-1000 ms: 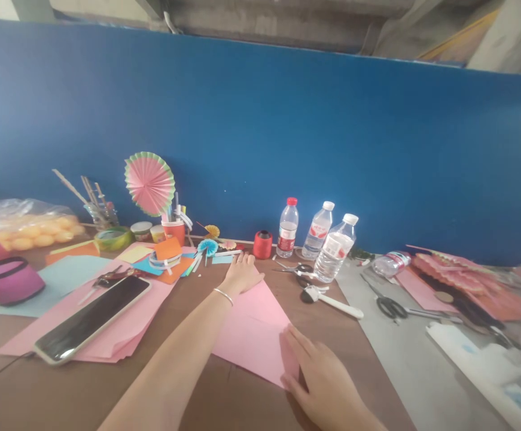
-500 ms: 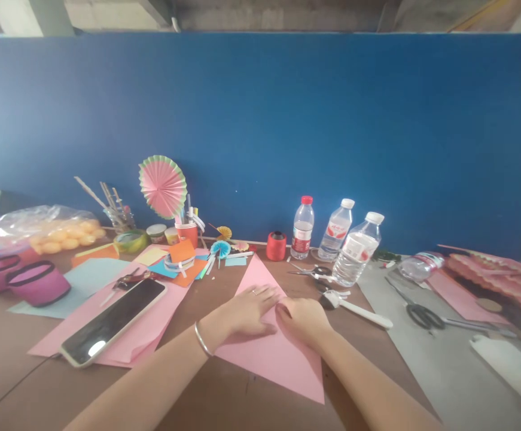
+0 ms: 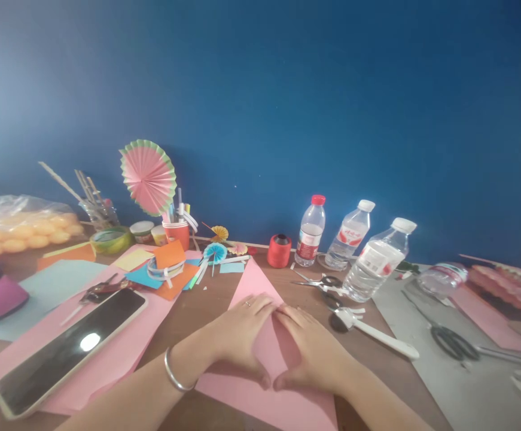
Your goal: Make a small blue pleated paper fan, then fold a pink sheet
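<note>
A pink sheet of paper (image 3: 273, 353), folded to a point at its far end, lies on the brown table in front of me. My left hand (image 3: 242, 332) rests on its left side, fingers stretched forward and thumb out, with a ring and a silver bangle on that arm. On the right side of the paper, my right hand (image 3: 311, 347) lies with fingers extended and thumb apart. The two hands nearly meet at fingertips and thumbs, framing a patch of bare paper. Neither hand grasps anything.
At left are a phone (image 3: 69, 353) and pink sheets. A red cup of pens (image 3: 176, 233), a pleated paper fan (image 3: 149, 178) and a red spool (image 3: 279, 251) stand behind. Water bottles (image 3: 377, 266), scissors (image 3: 320, 281) and a white-handled tool (image 3: 381, 338) are at right.
My right hand has uncurled and flattened onto the paper, its thumb now spread. My left hand stays on the paper, thumb further out. The view has tipped down and come closer.
</note>
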`<state>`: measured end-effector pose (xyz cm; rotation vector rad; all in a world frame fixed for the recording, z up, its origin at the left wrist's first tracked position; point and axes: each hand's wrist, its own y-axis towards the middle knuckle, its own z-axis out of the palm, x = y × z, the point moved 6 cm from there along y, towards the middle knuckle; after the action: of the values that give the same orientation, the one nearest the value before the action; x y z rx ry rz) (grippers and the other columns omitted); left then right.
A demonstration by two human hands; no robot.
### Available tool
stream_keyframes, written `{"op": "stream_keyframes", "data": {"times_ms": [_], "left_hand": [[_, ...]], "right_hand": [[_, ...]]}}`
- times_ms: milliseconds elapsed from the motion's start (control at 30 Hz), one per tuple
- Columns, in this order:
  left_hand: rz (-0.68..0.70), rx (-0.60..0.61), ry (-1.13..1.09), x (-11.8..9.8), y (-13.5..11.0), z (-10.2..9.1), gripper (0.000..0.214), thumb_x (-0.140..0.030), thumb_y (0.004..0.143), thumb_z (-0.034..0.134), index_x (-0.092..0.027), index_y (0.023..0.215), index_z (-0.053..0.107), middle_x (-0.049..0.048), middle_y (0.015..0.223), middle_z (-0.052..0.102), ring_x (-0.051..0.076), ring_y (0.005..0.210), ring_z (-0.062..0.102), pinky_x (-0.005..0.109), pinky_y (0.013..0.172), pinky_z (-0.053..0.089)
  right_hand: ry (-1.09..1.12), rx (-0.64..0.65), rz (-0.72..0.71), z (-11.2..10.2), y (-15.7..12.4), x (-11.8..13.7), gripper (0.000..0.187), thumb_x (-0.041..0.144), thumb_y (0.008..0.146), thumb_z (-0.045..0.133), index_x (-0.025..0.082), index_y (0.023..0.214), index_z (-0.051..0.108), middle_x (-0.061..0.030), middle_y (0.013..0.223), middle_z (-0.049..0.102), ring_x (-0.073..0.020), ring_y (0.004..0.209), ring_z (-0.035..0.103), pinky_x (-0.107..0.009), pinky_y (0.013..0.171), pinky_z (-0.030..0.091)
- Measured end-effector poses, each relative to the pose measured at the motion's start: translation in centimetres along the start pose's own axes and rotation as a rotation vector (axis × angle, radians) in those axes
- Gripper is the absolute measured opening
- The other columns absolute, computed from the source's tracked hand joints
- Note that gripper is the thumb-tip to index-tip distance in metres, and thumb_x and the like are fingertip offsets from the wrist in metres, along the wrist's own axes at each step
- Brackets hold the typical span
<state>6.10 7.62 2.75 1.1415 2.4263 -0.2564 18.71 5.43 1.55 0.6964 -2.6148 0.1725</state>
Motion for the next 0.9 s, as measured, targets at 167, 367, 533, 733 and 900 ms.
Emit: {"op": "stream_keyframes", "data": {"times_ms": [167, 367, 533, 733, 900], "left_hand": [[-0.015, 0.002, -0.010, -0.2, 0.3, -0.2, 0.108, -0.056, 0.045, 0.069, -0.023, 0.135, 0.021, 0.0100, 0.139, 0.029, 0.032, 0.127, 0.025, 0.047, 0.103, 0.021], [0.001, -0.002, 0.003, -0.5, 0.2, -0.4, 0.101, -0.049, 0.051, 0.067, -0.023, 0.136, 0.019, 0.0085, 0.138, 0.032, 0.030, 0.127, 0.026, 0.045, 0.102, 0.023], [0.003, -0.011, -0.011, -0.6, 0.3, -0.4, 0.098, -0.050, 0.051, 0.068, -0.022, 0.134, 0.024, 0.0088, 0.136, 0.035, 0.030, 0.125, 0.028, 0.045, 0.101, 0.024], [-0.042, -0.004, -0.024, -0.9, 0.3, -0.8, 0.088, -0.051, 0.053, 0.067, -0.024, 0.130, 0.033, 0.0080, 0.132, 0.041, 0.032, 0.121, 0.035, 0.045, 0.097, 0.030], [-0.009, -0.006, -0.017, -1.3, 0.4, -1.1, 0.078, -0.050, 0.056, 0.067, -0.026, 0.125, 0.040, 0.0069, 0.129, 0.045, 0.031, 0.119, 0.038, 0.044, 0.095, 0.031]], "right_hand": [[0.024, -0.023, -0.010, -0.4, 0.0, 0.0, 0.105, 0.061, 0.042, 0.071, 0.016, 0.131, 0.036, -0.0113, 0.135, 0.035, -0.0301, 0.121, 0.033, -0.038, 0.102, 0.024], [0.041, -0.011, -0.012, -0.6, 0.0, 0.0, 0.103, 0.060, 0.043, 0.071, 0.018, 0.130, 0.036, -0.0088, 0.136, 0.035, -0.0274, 0.120, 0.036, -0.035, 0.100, 0.029], [0.049, -0.025, -0.003, -0.6, 0.1, 0.0, 0.095, 0.057, 0.044, 0.073, 0.019, 0.126, 0.043, -0.0076, 0.132, 0.039, -0.0261, 0.117, 0.040, -0.033, 0.097, 0.032], [0.100, -0.054, -0.014, -1.2, 0.1, -0.2, 0.080, 0.049, 0.048, 0.075, 0.023, 0.118, 0.049, -0.0039, 0.123, 0.048, -0.0226, 0.108, 0.047, -0.030, 0.090, 0.037], [0.090, -0.132, 0.031, -2.0, -0.2, -0.5, 0.050, 0.046, 0.060, 0.070, 0.028, 0.105, 0.058, -0.0013, 0.113, 0.051, -0.0208, 0.101, 0.049, -0.030, 0.086, 0.038]]}}
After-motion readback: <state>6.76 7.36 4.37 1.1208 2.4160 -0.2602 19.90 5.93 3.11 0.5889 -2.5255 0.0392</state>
